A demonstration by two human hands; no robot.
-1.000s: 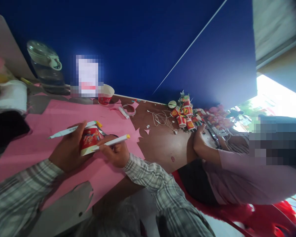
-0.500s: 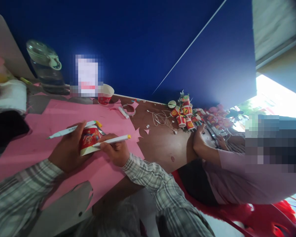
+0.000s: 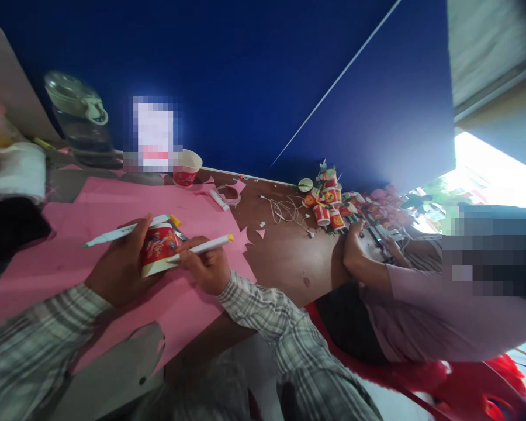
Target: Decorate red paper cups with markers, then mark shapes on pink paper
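My left hand (image 3: 120,263) is wrapped round a red paper cup (image 3: 159,244) with a printed picture and a pale band at its lower edge. A white marker with a green tip (image 3: 109,235) is also tucked in that hand, lying across above the fingers. In a writing grip, my right hand (image 3: 208,266) holds a second white marker with a yellow end (image 3: 214,243). This marker's tip meets the cup near the pale band. Both hands are over a large pink paper sheet (image 3: 201,216). My left fingers behind the cup are hidden.
Behind the sheet stand a red cup (image 3: 187,168) and a clear bottle (image 3: 81,120). A dark phone-like object (image 3: 13,228) lies left. A white cable (image 3: 284,211) and stacked cups (image 3: 328,199) are farther right. At the right sits another person (image 3: 429,321), arms on the table.
The right-hand marker has shifted slightly, its tip end moving a little along the cup's lower part. The left hand, cup and green-tipped marker stay almost in place.
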